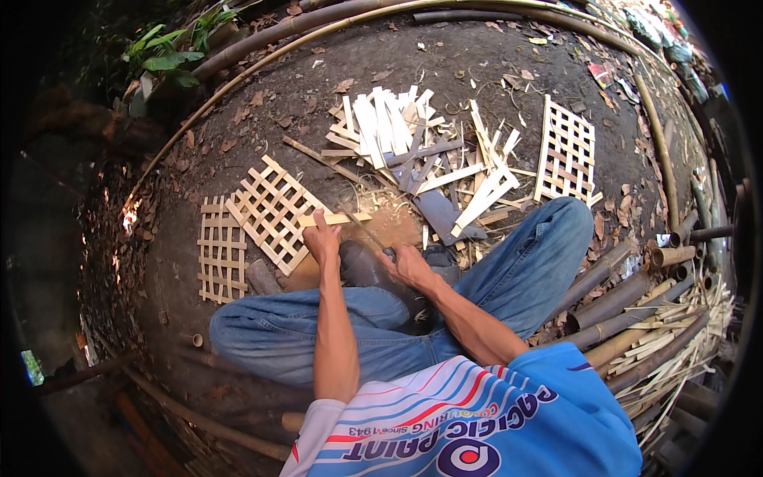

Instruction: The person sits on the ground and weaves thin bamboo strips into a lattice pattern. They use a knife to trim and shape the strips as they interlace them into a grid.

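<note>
My left hand [323, 239] is closed on a pale, flat bamboo strip [355, 217], which points to the right in front of my knees. In my right hand [410, 267] is a knife [365, 234] with a long narrow blade. The blade slants up and left and meets the strip, or crosses it; I cannot tell which. Close to my left hand lies a woven bamboo lattice panel [273, 213]. A second lattice panel [222, 251] lies left of it, their edges meeting. Beneath the strip is a brown, dusty patch [395, 227].
Ahead lies a heap of pale bamboo strips [380, 123] with darker pieces among them. Another lattice panel [567, 153] is at the right, beyond my knee. Bamboo poles [610, 306] and thin shavings [675, 338] are piled at my right. A long pole [238, 79] curves along the far left.
</note>
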Action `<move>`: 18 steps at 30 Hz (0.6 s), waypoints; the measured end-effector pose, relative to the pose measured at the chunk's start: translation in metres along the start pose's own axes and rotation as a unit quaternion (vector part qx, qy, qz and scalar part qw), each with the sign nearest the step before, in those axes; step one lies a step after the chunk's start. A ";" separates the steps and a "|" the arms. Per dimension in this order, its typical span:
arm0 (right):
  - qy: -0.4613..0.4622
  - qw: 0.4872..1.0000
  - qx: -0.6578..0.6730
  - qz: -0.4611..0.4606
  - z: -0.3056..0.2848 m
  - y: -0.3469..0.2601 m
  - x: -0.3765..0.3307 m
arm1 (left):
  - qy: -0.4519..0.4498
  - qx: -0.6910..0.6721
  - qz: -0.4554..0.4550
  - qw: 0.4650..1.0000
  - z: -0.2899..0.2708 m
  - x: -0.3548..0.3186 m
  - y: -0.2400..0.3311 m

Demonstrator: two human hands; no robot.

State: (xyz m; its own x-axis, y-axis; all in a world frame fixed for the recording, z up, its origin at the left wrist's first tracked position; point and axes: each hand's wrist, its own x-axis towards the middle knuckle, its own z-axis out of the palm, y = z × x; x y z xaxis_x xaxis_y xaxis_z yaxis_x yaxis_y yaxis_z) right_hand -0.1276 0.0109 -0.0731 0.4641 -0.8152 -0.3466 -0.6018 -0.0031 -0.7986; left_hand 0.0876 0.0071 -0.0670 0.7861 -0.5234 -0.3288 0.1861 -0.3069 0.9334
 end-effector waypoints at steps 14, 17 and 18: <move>-0.009 0.999 -0.001 -0.034 0.000 0.003 0.001 | 0.001 -0.013 0.005 1.000 -0.003 0.002 -0.003; 0.040 0.998 -0.016 0.048 0.009 0.010 0.005 | -0.028 0.025 0.019 0.999 0.005 -0.001 -0.001; 0.029 0.999 -0.017 0.032 0.005 0.008 0.005 | -0.020 0.010 0.020 1.000 0.004 -0.002 -0.002</move>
State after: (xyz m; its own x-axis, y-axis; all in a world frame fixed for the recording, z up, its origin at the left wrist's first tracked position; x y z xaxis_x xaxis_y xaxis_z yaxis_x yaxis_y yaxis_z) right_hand -0.1269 0.0092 -0.0839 0.3858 -0.8464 -0.3672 -0.6520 0.0315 -0.7575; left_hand 0.0835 0.0054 -0.0685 0.7687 -0.5667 -0.2964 0.1426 -0.3000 0.9432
